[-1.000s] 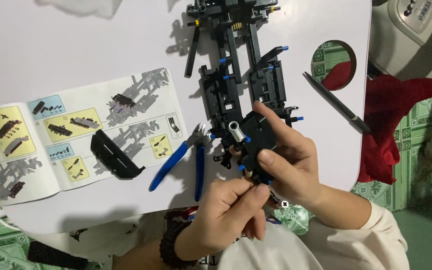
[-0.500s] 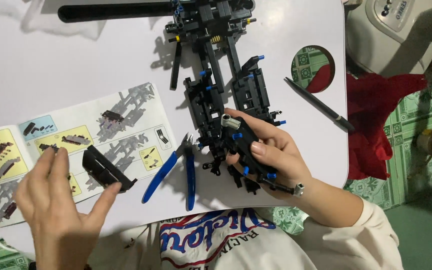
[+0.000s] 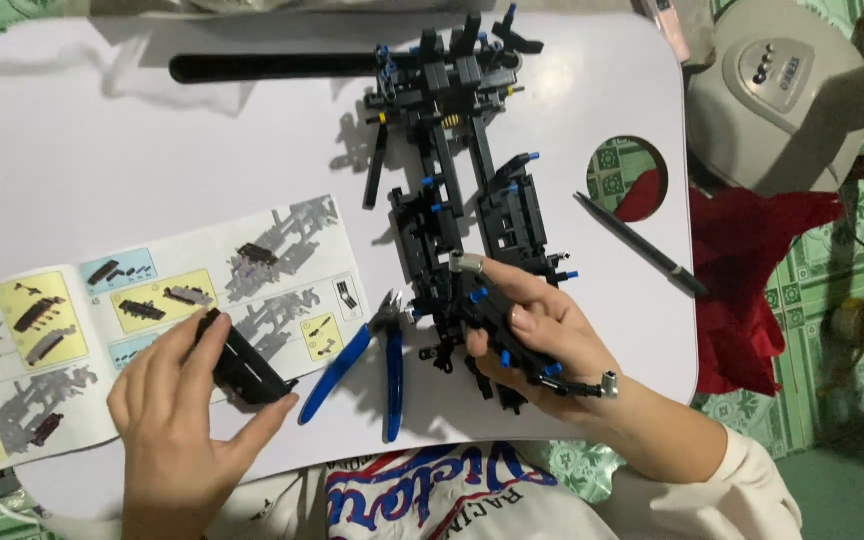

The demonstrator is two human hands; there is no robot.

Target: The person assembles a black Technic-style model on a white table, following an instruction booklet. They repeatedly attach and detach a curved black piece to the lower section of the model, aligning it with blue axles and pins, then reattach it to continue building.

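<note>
A long black building-brick chassis (image 3: 462,180) with blue pins lies on the white lap table (image 3: 132,160). My right hand (image 3: 542,335) grips its near end, fingers wrapped over the black beams. My left hand (image 3: 177,410) closes thumb and fingers around a black angled panel piece (image 3: 244,362) that lies on the open instruction booklet (image 3: 152,310). Blue-handled pliers (image 3: 372,360) lie between my two hands, touched by neither.
A thin dark rod (image 3: 640,245) lies right of the chassis, near a round hole (image 3: 627,180) in the table. A black bar (image 3: 272,67) lies along the far edge. A white appliance (image 3: 772,90) and red cloth (image 3: 752,270) sit off the table's right side.
My left hand left my right hand and the chassis, swung left to the booklet, and now has its fingers around the black panel piece. My right hand stays on the chassis.
</note>
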